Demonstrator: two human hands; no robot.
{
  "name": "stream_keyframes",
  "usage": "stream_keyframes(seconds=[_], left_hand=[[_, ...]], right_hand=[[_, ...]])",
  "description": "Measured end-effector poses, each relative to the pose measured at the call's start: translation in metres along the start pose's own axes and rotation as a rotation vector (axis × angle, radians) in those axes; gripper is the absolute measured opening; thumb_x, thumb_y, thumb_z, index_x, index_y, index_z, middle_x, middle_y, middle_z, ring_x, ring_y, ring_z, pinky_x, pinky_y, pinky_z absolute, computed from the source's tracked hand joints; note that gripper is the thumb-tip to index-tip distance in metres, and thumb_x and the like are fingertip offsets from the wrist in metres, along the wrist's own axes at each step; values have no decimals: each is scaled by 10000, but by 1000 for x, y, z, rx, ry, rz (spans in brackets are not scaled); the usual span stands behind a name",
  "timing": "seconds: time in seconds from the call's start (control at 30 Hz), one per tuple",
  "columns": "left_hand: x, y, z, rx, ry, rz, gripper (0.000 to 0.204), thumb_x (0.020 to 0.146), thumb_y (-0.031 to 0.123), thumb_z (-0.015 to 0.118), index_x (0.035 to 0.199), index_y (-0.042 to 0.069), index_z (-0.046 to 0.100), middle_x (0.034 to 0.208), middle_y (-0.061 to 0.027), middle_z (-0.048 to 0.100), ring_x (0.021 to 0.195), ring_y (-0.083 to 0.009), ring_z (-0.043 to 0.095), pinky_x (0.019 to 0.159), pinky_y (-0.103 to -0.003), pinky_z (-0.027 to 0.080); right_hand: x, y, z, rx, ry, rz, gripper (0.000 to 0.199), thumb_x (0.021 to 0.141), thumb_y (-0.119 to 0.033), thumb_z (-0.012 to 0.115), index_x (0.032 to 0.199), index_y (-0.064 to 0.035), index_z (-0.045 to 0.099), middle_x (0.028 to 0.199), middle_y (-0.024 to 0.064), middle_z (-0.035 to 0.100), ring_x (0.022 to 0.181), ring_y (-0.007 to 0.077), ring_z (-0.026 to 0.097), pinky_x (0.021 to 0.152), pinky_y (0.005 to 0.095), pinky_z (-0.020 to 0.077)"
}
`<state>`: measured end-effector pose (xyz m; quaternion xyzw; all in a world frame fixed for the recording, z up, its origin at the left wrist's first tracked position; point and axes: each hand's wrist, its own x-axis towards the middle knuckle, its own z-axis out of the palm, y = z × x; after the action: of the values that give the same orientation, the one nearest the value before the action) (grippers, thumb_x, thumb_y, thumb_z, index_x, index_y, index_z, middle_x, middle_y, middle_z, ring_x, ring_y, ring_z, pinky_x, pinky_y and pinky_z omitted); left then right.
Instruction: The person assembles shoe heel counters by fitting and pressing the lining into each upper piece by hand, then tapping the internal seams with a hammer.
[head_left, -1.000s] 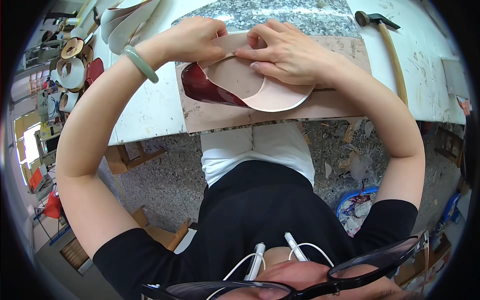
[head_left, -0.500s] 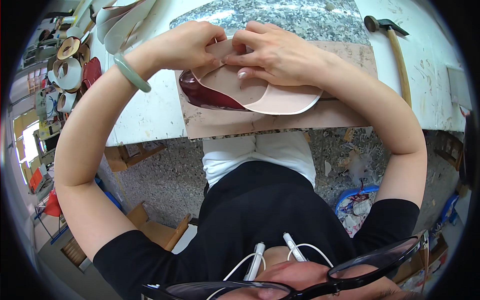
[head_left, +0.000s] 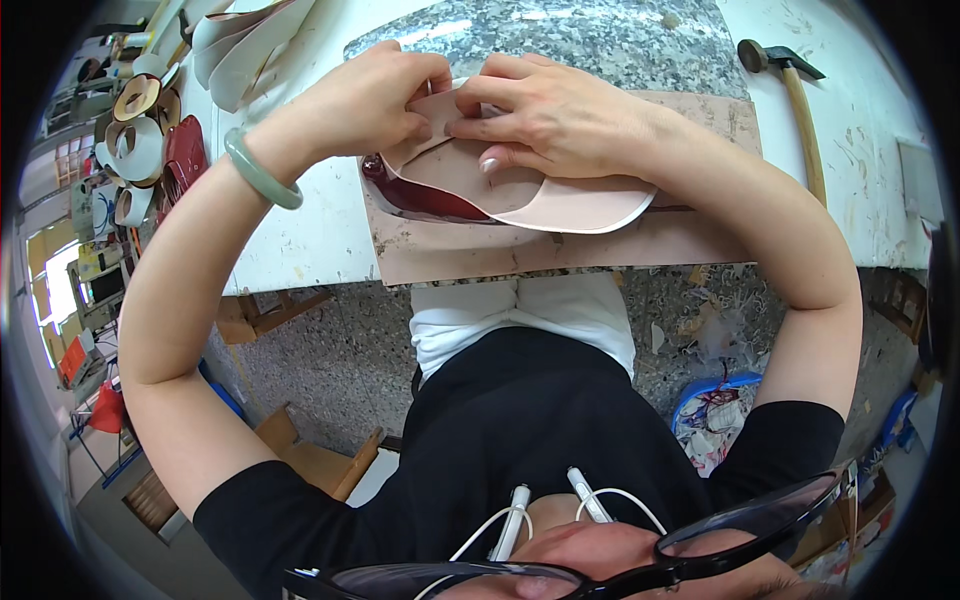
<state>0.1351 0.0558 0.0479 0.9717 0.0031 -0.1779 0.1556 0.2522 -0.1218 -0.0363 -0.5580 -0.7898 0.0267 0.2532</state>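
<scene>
Shoe upper [head_left: 580, 205], far edge at the fingers [head_left: 484, 128]

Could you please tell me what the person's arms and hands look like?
Both hands, left and right, are ungloved. The forearms are bare, below short black sleeves on the upper arms. A smooth, rounded, pale green bangle circles the left wrist; the right wrist shows no jewellery.

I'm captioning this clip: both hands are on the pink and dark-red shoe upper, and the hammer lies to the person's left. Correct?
Not quite: in the head view the hammer lies to the person's right. The left hand and right hand are indeed on the shoe upper.
</scene>
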Motion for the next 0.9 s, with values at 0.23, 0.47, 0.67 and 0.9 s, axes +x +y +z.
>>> stream_keyframes(seconds=[0.23, 0.47, 0.67, 0.9], left_hand=[[-22, -11, -5, -181, 119, -84, 354, 794, 79, 646, 1144, 57, 596, 1005, -66, 620, 1003, -181, 551, 820, -304, 464], [-110, 4, 77, -473, 555, -16, 741, 721, -93, 596, 1416, 36, 372, 1429, -170, 394, 1321, -286, 408, 1049, -387, 391], [-71, 20, 89, -2, 968, 188, 636, 677, -166, 567, 1294, -26, 507, 1307, -248, 499, 1162, -403, 543, 977, -397, 487], [-31, 2, 82, -302, 1175, 100, 471, 753, -130, 548, 1191, 22, 632, 1066, -153, 690, 963, -269, 679, 853, -326, 533]], right_hand=[[3, 9, 6, 66, 73, -48, 414, 863, -273, 659, 1253, -144, 605, 1068, 65, 544, 1016, 230, 518, 901, 371, 466], [17, -1, 14, 50, 194, 99, 542, 810, -207, 713, 1320, -153, 541, 1066, 85, 570, 942, 274, 559, 846, 376, 486], [28, -16, 11, 133, 394, 158, 139, 799, -107, 700, 907, -28, 663, 1006, 102, 617, 935, 242, 593, 821, 343, 489], [29, -11, -9, 491, 98, 595, 229, 760, -226, 715, 897, -51, 664, 811, 102, 674, 739, 234, 649, 681, 347, 492]])
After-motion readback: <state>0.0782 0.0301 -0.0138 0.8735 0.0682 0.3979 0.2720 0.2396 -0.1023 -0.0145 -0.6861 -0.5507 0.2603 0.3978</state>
